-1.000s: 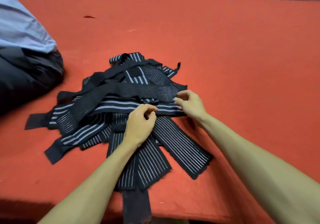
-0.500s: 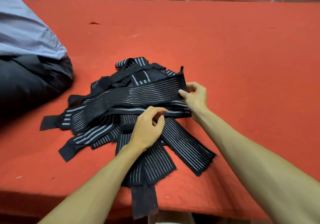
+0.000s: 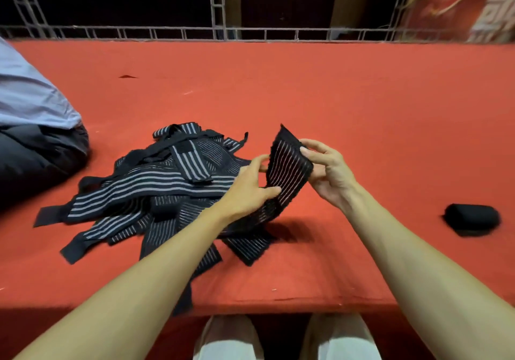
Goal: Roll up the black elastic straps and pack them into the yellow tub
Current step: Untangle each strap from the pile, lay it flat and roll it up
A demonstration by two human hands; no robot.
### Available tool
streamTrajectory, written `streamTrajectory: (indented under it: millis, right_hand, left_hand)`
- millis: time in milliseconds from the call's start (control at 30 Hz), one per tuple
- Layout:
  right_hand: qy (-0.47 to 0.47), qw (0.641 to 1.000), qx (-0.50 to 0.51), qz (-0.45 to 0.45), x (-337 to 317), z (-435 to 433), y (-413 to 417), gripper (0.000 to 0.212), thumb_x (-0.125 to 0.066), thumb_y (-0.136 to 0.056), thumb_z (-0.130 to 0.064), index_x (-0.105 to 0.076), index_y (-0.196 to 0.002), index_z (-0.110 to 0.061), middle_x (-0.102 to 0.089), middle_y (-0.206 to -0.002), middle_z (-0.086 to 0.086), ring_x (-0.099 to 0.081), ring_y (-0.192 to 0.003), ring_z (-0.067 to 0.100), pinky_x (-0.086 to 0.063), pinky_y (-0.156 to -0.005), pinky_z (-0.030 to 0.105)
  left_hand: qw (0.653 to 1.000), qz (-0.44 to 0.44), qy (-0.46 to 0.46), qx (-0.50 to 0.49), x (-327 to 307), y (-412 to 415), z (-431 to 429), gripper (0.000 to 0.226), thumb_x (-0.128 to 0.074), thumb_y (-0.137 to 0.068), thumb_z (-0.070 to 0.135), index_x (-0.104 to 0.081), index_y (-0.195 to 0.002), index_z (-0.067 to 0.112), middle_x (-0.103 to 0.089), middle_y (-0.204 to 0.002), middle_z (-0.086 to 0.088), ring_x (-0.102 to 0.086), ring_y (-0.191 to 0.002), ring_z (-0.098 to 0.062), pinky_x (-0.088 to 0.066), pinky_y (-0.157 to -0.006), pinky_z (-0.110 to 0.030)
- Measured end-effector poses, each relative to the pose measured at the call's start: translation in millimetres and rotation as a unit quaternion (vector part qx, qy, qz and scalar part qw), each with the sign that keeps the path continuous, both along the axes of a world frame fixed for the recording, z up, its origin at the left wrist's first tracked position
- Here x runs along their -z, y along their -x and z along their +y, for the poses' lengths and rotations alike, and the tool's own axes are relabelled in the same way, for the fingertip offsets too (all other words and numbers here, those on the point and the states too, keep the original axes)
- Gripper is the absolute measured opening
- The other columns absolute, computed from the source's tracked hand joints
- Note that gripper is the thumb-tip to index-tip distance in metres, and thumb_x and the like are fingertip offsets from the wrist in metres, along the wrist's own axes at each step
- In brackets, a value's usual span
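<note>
A loose pile of black elastic straps (image 3: 156, 189) with grey stripes lies on the red table (image 3: 334, 103), left of centre. One strap (image 3: 287, 164) is lifted off the pile, its free end standing up. My right hand (image 3: 326, 173) pinches the strap's right edge near the top. My left hand (image 3: 248, 189) grips the same strap lower down, thumb on its striped face. A rolled black strap (image 3: 471, 219) rests on the table at the right. No yellow tub is in view.
Another person's body in a light shirt and dark trousers (image 3: 33, 136) sits on the table at the far left. A metal rail (image 3: 250, 31) runs along the table's far edge. My knees (image 3: 284, 337) show below the near edge.
Both hands have lifted one strap's end off the pile and moved it right. My left hand has come off the pile and taken hold of that strap. The view tilted up.
</note>
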State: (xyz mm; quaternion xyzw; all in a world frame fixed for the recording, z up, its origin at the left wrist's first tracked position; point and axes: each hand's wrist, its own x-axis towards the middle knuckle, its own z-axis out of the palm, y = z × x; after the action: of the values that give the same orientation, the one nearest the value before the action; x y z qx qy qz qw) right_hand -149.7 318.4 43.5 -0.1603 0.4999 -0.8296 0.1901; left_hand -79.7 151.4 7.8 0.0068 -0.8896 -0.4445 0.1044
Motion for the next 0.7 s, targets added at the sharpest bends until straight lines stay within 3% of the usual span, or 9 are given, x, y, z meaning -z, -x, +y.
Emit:
streamTrajectory:
  millis: [100,233,333,433,567,700]
  right_hand:
    - [0.001,1.0,0.008,0.016,-14,37,-4,0.013,-0.055,-0.09,0.001,-0.061,-0.098,-0.006,-0.066,-0.072,0.006,-0.057,-0.044,0.008,-0.041,-0.039,0.016]
    - [-0.011,0.999,0.034,0.034,-25,78,-3,0.017,-0.068,-0.079,-0.01,-0.067,-0.096,-0.012,-0.068,-0.082,0.007,-0.06,-0.058,0.013,-0.045,-0.051,0.02]
    - [-0.003,0.997,0.056,0.045,-34,101,-3,0.018,-0.07,-0.079,-0.013,-0.068,-0.097,-0.014,-0.069,-0.081,0.005,-0.059,-0.062,0.014,-0.046,-0.059,0.026]
    - [0.02,0.996,0.074,0.052,-49,117,-2,0.022,-0.069,-0.078,-0.016,-0.065,-0.1,-0.014,-0.069,-0.083,0.005,-0.064,-0.063,0.015,-0.055,-0.06,0.027]
    - [-0.008,0.993,0.095,0.062,-63,128,7,0.014,-0.065,-0.086,-0.011,-0.064,-0.099,-0.011,-0.07,-0.077,0.005,-0.065,-0.058,0.014,-0.055,-0.055,0.026]
    - [-0.092,0.988,0.108,0.053,-45,135,21,0.006,-0.068,-0.086,-0.008,-0.066,-0.093,-0.007,-0.07,-0.07,0.005,-0.064,-0.053,0.013,-0.056,-0.054,0.025]
  left_hand:
    - [0.997,-0.021,-0.018,0.066,-1,5,29,0.043,-0.071,-0.086,0.024,-0.056,-0.123,0.008,-0.065,-0.119,-0.002,-0.061,-0.113,-0.019,-0.046,-0.1,-0.034]
    - [0.986,-0.05,-0.065,0.142,-18,-2,67,0.021,-0.061,-0.094,0.01,-0.062,-0.114,0.005,-0.069,-0.112,-0.003,-0.064,-0.098,-0.009,-0.051,-0.086,-0.019]
    - [0.979,-0.064,-0.061,0.184,-38,-6,92,0.023,-0.059,-0.096,0.015,-0.062,-0.116,0.004,-0.07,-0.103,-0.012,-0.062,-0.082,-0.014,-0.053,-0.071,-0.027]
    - [0.962,-0.075,-0.133,0.225,-61,-12,116,0.019,-0.059,-0.096,0.013,-0.06,-0.112,0.003,-0.061,-0.085,-0.011,-0.051,-0.065,-0.02,-0.052,-0.057,-0.027]
    - [0.938,-0.08,-0.207,0.268,-77,-12,139,0.017,-0.054,-0.097,0.007,-0.056,-0.113,0.002,-0.062,-0.079,-0.002,-0.054,-0.056,-0.01,-0.051,-0.056,-0.024]
    - [0.937,-0.104,-0.227,0.245,-55,-4,150,0.012,-0.053,-0.098,0.007,-0.058,-0.108,0.003,-0.059,-0.075,-0.006,-0.055,-0.057,-0.012,-0.051,-0.055,-0.024]
